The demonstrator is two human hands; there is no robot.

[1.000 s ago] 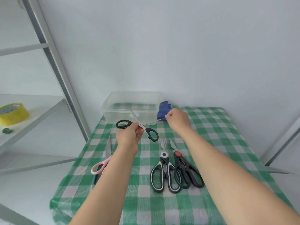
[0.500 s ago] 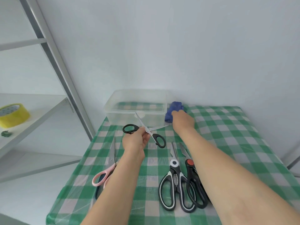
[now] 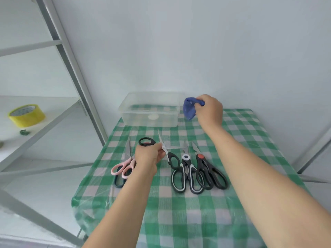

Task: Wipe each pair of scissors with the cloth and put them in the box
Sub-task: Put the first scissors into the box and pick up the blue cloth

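Observation:
My left hand [image 3: 149,155] grips a pair of black-handled scissors [image 3: 171,158] near the pivot, blades spread open above the checked table. My right hand [image 3: 208,110] pinches the blue cloth [image 3: 189,109] and holds it lifted beside the right end of the clear plastic box [image 3: 150,120], which holds no scissors. On the cloth-covered table lie pink-handled scissors [image 3: 123,167], black-and-white kitchen shears [image 3: 186,174] and black shears with a red pivot [image 3: 207,172]. A dark-handled pair [image 3: 119,182] lies partly under the pink ones.
The green-and-white checked table [image 3: 197,221] stands against a white wall. To the left is a metal shelf frame [image 3: 71,65] with a roll of yellow tape [image 3: 26,115] on one shelf. The table's front edge drops off near my forearms.
My right hand has closed on the blue cloth and lifted it off the table. The left hand keeps its hold on the open black scissors, now lower in view.

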